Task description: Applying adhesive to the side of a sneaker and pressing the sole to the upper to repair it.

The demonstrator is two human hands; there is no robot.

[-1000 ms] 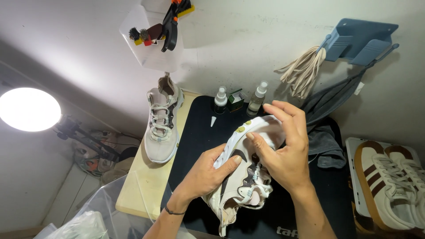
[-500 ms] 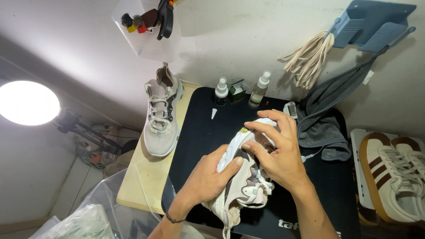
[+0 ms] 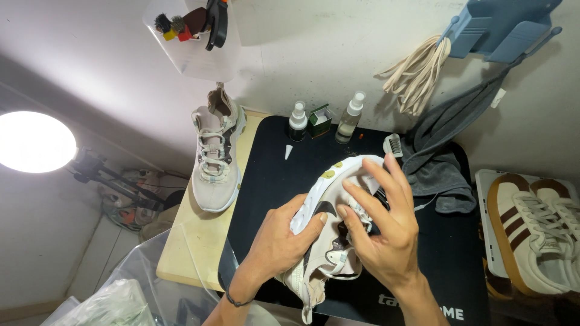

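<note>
From your head camera, your left hand (image 3: pixel 279 238) grips the white sneaker (image 3: pixel 329 232) by its sole, fingers clamped along the edge, above the black mat (image 3: pixel 272 175). Your right hand (image 3: pixel 380 232) lies over the upper, fingers spread and pressed on it, perhaps pinching a lace. Its mate (image 3: pixel 214 154) stands on the wooden board (image 3: pixel 193 253), near two spray bottles (image 3: pixel 349 118).

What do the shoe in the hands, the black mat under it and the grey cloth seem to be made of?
Shoe: pale fabric upper with dark panels, on a smooth, matte white sole, probably foam or rubber. The left hand and right hand grip it.
Black mat: flat and matte, likely rubber or neoprene.
Grey cloth: soft, draping folds, probably cotton or microfibre.
</note>
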